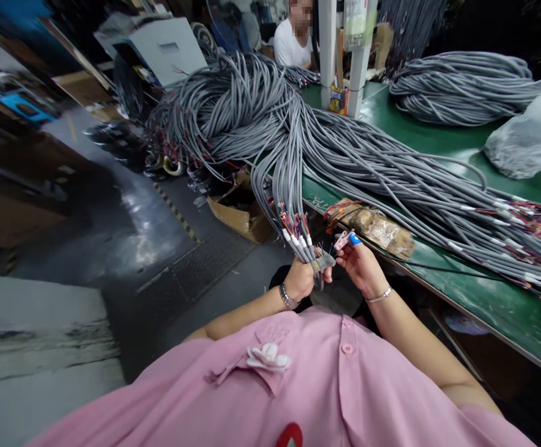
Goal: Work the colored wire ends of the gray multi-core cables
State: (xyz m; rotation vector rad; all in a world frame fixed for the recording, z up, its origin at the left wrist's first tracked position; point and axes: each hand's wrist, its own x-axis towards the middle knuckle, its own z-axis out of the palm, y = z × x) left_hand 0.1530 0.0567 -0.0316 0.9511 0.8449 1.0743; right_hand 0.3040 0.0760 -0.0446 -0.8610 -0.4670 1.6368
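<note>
My left hand [299, 277] is closed around the ends of several grey cables [304, 250], just past the table edge. White sleeves and thin coloured wires [294, 221] show at some of these cable ends. A flat grey piece [322, 263] sticks out past my left thumb. Close to its right, my right hand [362, 268] pinches a small pink clip [341, 241], which looks like a clothes peg. A blue covering [354, 238] wraps one fingertip of that hand.
Long grey cables [382, 167] spread across the green table [466, 149], their stripped ends at the right. A taped wooden block [377, 230] lies at the front edge. Behind are a cable coil [466, 87], a plastic bag [531, 136] and a seated person [291, 43]. A cardboard box [237, 211] stands below.
</note>
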